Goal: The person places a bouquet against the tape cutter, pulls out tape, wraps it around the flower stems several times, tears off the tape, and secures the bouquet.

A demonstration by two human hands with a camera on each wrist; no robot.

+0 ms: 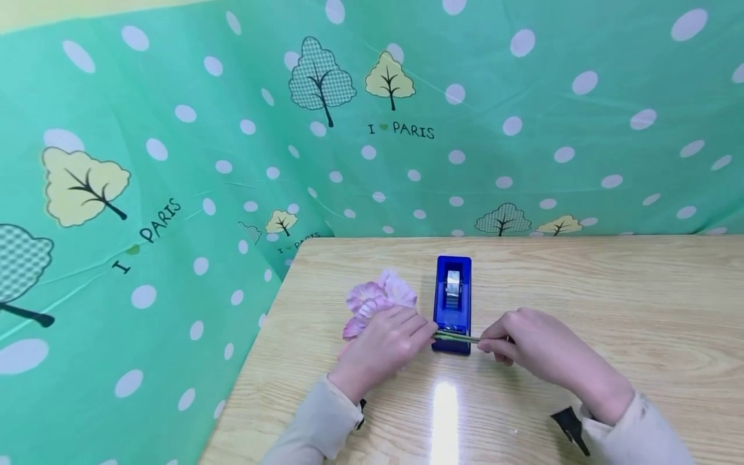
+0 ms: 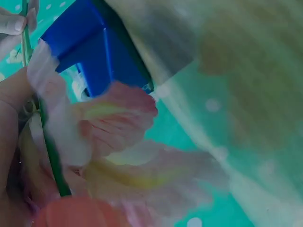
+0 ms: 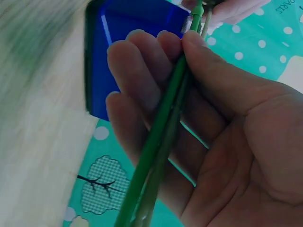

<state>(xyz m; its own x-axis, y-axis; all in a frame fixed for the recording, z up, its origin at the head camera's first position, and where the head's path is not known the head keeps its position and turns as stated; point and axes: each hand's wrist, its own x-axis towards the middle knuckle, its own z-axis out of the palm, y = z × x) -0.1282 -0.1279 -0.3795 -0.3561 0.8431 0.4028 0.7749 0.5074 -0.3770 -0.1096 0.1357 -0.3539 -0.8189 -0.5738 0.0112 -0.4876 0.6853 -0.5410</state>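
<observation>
Both hands meet at the near end of a blue tape dispenser (image 1: 453, 302) on the tabletop (image 1: 610, 303). The right hand (image 1: 535, 345) pinches two thin green stems (image 3: 158, 137) between thumb and curled fingers — the stems run leftward across the dispenser's front edge. The left hand (image 1: 383, 345) closes on the stems' other end, just below the pink flowers (image 1: 378, 298), which lie on the tabletop beside the dispenser. A green dotted cloth (image 1: 174, 161) hangs behind.

On the wooden table (image 1: 581, 284), the left hand (image 1: 383, 349) and right hand (image 1: 537, 349) hold green stems (image 1: 459, 337) across a blue tape dispenser (image 1: 453, 303). Pink artificial flowers (image 1: 378, 298) lie at the dispenser's nine o'clock, just beside it.
</observation>
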